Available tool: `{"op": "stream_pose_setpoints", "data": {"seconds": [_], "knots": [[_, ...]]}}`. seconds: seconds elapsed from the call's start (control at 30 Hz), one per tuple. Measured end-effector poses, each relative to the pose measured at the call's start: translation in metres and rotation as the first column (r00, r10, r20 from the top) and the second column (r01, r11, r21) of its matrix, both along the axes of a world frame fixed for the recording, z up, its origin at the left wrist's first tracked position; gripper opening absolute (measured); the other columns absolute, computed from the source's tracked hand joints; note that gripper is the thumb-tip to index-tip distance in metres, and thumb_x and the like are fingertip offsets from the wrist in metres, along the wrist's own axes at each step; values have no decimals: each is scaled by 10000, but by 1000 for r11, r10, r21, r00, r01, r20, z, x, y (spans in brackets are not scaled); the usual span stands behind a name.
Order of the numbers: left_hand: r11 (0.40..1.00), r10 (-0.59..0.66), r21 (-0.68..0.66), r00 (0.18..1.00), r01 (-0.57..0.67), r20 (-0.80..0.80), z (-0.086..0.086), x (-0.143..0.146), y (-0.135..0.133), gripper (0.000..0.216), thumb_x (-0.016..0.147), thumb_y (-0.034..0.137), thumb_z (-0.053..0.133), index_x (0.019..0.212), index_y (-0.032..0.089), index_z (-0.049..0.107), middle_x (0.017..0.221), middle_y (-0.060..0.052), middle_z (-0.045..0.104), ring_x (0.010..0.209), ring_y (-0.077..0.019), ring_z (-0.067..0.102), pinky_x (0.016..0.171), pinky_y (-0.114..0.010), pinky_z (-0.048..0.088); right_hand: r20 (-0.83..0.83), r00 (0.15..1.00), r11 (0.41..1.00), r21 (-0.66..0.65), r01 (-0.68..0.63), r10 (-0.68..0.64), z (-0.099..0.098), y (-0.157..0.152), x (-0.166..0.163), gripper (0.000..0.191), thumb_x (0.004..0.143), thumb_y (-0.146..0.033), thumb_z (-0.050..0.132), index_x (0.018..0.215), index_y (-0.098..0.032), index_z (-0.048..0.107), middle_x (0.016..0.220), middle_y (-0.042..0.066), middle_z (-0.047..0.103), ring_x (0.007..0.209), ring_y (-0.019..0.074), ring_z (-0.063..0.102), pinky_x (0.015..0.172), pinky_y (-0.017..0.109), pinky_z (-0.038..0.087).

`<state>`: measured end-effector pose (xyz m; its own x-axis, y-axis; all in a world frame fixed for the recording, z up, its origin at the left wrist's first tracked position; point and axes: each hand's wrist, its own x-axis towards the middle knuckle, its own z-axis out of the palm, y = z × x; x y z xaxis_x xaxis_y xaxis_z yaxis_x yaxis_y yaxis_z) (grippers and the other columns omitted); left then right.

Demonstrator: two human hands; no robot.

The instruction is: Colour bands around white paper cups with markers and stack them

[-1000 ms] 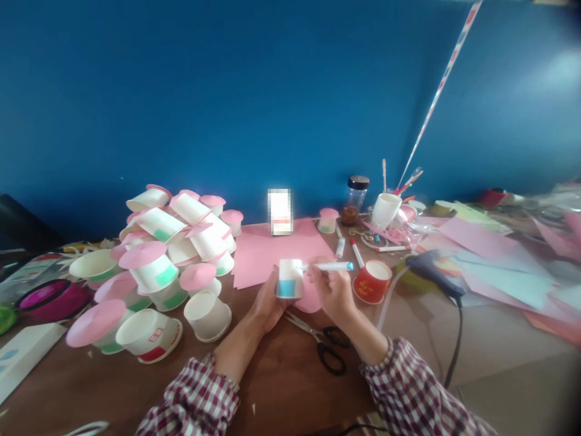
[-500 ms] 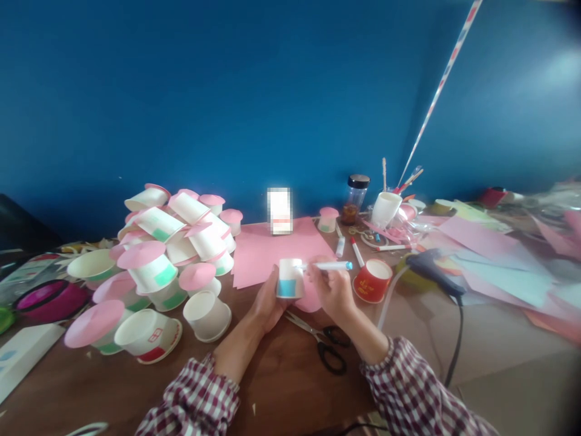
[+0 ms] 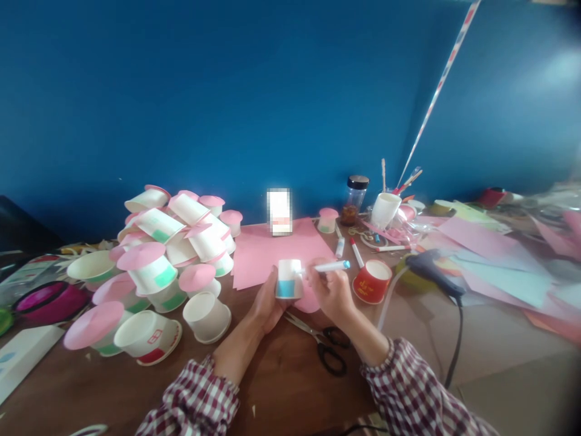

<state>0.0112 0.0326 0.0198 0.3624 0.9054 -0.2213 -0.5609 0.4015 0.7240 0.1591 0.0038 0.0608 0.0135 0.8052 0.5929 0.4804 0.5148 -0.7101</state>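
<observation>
My left hand (image 3: 267,306) is closed round the left side and base of a white paper cup (image 3: 289,269) with a blue block coloured on its lower wall. Pinched in my right hand (image 3: 333,297) is a marker pen (image 3: 333,266) with a white barrel and blue end. Its tip points at the cup's right side; whether it touches I cannot tell. Behind my hands lie sheets of pink paper (image 3: 254,254). A rounded pink piece (image 3: 311,300) sits between my hands, and black-handled scissors (image 3: 330,358) lie just below them.
Left, many white cups with pink paper discs (image 3: 141,257) are piled up. To the right stand a red cup (image 3: 372,281), loose markers (image 3: 357,252), a jar (image 3: 354,203) and a glue gun (image 3: 433,272) with its cable. Paper sheets (image 3: 503,275) cover the far right.
The marker has shifted very slightly, its tip now a little lower against the cup's right side. My left hand and the cup stay nearly in place.
</observation>
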Motion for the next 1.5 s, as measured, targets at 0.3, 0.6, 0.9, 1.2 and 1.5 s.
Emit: {"op": "stream_pose_setpoints", "data": {"seconds": [0.3, 0.6, 0.9, 1.2, 1.5], "knots": [[1000, 19, -20, 1000, -20, -8, 6, 2, -2, 481, 848, 480, 484, 1071, 72, 607, 896, -131, 668, 759, -211, 622, 741, -366, 511, -130, 990, 998, -7, 59, -59, -7, 4, 2, 186, 906, -289, 471, 828, -176, 597, 640, 10, 633, 557, 132, 616, 538, 213, 499], [1000, -5, -4, 1000, 5, -11, 6, 2, -3, 498, 847, 498, 474, 1060, 70, 611, 933, -144, 666, 804, -226, 624, 788, -390, 505, -120, 992, 999, 8, 35, -33, -8, 4, 1, 167, 902, -258, 486, 827, -173, 609, 660, 11, 648, 570, 124, 635, 536, 192, 505], [1000, 1, 1, 1000, -1, -3, 0, 1, -2, 507, 843, 512, 470, 1044, 73, 626, 933, -139, 669, 808, -227, 624, 803, -403, 500, -69, 996, 999, 5, 49, -49, -8, 3, 1, 183, 905, -262, 478, 820, -169, 610, 666, 16, 653, 579, 127, 642, 541, 194, 506], [1000, 5, -3, 1000, -5, 9, 5, 2, -3, 452, 849, 479, 486, 997, 80, 638, 877, -117, 682, 770, -209, 629, 781, -373, 504, -87, 995, 998, 10, 54, -53, -7, 3, 1, 168, 900, -260, 484, 828, -172, 608, 636, 7, 646, 560, 124, 635, 535, 192, 503], [1000, 21, -22, 1000, -20, 6, 9, 1, -5, 443, 844, 461, 504, 1013, 75, 640, 872, -115, 684, 772, -213, 636, 770, -371, 516, -76, 994, 997, 18, 78, -76, -6, 5, 2, 169, 898, -260, 482, 820, -169, 602, 630, 8, 633, 553, 130, 617, 541, 207, 492]]}}
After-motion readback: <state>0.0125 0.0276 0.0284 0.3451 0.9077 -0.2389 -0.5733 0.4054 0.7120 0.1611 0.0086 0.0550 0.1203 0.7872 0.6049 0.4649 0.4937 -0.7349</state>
